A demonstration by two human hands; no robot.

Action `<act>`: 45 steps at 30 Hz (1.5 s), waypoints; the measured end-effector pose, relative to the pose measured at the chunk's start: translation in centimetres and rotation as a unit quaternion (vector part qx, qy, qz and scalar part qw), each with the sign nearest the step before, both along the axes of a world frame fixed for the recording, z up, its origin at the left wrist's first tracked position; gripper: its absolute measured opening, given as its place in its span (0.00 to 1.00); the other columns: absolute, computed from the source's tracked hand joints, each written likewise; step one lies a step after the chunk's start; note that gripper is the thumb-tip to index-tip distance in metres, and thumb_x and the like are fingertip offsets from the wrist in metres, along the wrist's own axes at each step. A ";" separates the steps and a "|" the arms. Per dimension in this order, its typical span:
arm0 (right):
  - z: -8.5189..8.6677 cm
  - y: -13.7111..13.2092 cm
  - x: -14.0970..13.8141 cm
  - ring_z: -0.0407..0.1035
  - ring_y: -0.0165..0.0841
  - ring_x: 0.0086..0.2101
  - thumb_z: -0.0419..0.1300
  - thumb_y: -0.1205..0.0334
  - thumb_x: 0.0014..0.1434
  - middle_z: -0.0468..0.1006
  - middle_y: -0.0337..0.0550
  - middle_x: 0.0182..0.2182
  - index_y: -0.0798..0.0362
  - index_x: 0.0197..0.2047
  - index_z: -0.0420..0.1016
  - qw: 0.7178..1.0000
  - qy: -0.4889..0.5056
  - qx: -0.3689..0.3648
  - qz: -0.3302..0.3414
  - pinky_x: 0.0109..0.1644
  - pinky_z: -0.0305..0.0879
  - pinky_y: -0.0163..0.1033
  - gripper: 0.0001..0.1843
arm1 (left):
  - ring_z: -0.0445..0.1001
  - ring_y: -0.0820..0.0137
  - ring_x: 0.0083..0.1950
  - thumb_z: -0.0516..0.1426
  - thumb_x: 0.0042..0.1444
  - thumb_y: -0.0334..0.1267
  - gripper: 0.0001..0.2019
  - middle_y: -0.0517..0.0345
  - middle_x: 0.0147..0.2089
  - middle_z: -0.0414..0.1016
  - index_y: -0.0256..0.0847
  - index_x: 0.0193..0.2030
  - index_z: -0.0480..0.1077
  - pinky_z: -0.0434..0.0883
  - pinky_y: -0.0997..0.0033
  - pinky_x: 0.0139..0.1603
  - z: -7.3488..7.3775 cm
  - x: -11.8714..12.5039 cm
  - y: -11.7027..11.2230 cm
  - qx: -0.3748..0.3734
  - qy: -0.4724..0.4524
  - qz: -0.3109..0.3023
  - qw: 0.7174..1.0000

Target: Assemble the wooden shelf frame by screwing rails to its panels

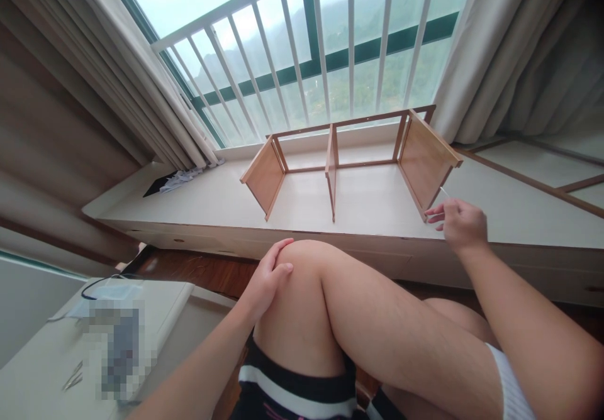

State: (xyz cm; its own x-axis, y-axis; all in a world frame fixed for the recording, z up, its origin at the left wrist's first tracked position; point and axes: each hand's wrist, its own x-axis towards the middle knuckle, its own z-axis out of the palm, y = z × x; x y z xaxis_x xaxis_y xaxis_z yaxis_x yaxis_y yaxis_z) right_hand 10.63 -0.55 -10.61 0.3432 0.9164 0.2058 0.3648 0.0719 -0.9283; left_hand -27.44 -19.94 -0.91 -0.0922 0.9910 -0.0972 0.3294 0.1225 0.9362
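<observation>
My left hand (pixel 271 276) rests on my raised knee (pixel 309 259), fingers stretched and holding nothing. My right hand (pixel 460 222) has its fingers bent and pinched at the near bottom corner of a brown wooden shelf frame (pixel 427 165). From the top of that hand sticks out a thin pale rod (pixel 444 192); its kind is too small to make out. The frame stands on the white window ledge (pixel 302 200), with two end panels, a middle divider (pixel 331 175) and thin rails along the back.
Behind the frame are white window bars (pixel 325 55). Curtains hang at both sides, the right curtain (pixel 491 61) near the frame. More wooden strips (pixel 533 181) lie at right. A dark sheet with crumpled plastic (pixel 182 180) lies at left. A white table (pixel 174 300) holds several small metal pieces (pixel 73 376).
</observation>
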 end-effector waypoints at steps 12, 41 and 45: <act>-0.8 0.1 -0.3 0.73 0.30 0.23 0.47 0.56 0.61 0.80 0.50 0.29 0.55 0.26 0.71 0.999 -0.015 -0.028 0.044 0.20 0.61 0.29 0.18 | 0.67 0.62 0.58 0.53 0.53 0.36 0.24 0.57 0.58 0.69 0.46 0.59 0.64 0.61 0.64 0.60 0.0 0.3 0.8 0.003 0.084 0.006 0.996; 4.4 0.2 -1.2 0.68 0.28 0.20 0.40 0.50 0.67 0.79 0.39 0.29 0.52 0.33 0.72 0.993 -0.045 0.091 -0.065 0.32 0.60 0.34 0.25 | 0.73 0.60 0.50 0.45 0.61 0.42 0.15 0.57 0.48 0.76 0.49 0.46 0.71 0.66 0.63 0.49 3.3 3.7 4.2 0.031 0.408 -0.088 0.908; 4.8 0.7 -1.7 0.68 0.28 0.20 0.41 0.49 0.67 0.79 0.39 0.28 0.52 0.31 0.72 0.993 -0.030 0.098 -0.059 0.30 0.59 0.34 0.25 | 0.74 0.60 0.45 0.47 0.61 0.48 0.15 0.56 0.43 0.78 0.48 0.40 0.73 0.66 0.65 0.44 4.0 4.9 6.2 0.029 0.424 -0.151 0.893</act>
State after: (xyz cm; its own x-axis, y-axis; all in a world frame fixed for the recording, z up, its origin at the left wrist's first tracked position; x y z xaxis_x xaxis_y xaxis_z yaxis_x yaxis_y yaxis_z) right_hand 8.91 0.13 -5.77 0.4268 0.8108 0.4006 0.4364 0.2033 -0.8765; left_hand -22.58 -13.72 3.10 0.1646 0.9841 -0.0664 0.9321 -0.1332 0.3369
